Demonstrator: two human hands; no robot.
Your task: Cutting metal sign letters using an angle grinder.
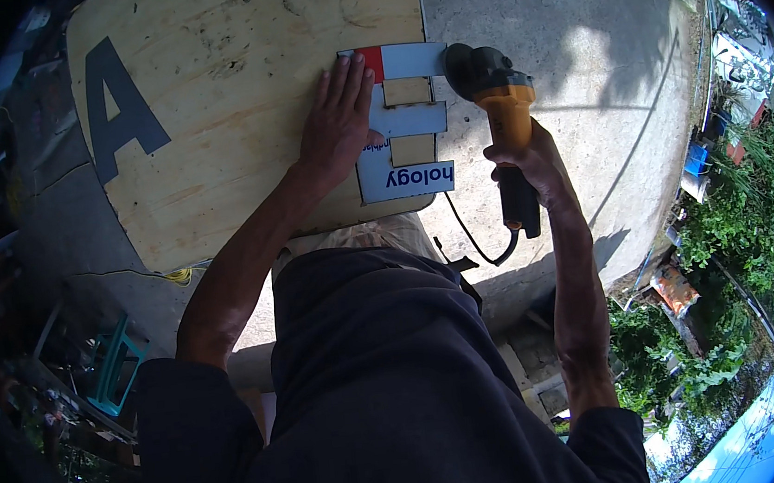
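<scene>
A flat letter-E cutout (375,170), pale blue-white with a red patch and some print, lies on a plywood board (235,116). Its arms stick out past the board's right edge. My left hand (342,115) presses flat on the letter's spine, fingers stretched out near the red patch. My right hand (533,162) grips an orange and black angle grinder (507,118) by its body. The grinder's head is at the tip of the letter's top arm; whether the disc touches it or spins, I cannot tell.
A dark grey letter-A cutout (118,109) lies on the board's left part. The grinder's black cord (476,247) loops down near my lap. Concrete floor (618,126) spreads right of the board. A green plastic stool (114,361) and yellow cord (181,276) are at left; plants (747,207) grow at right.
</scene>
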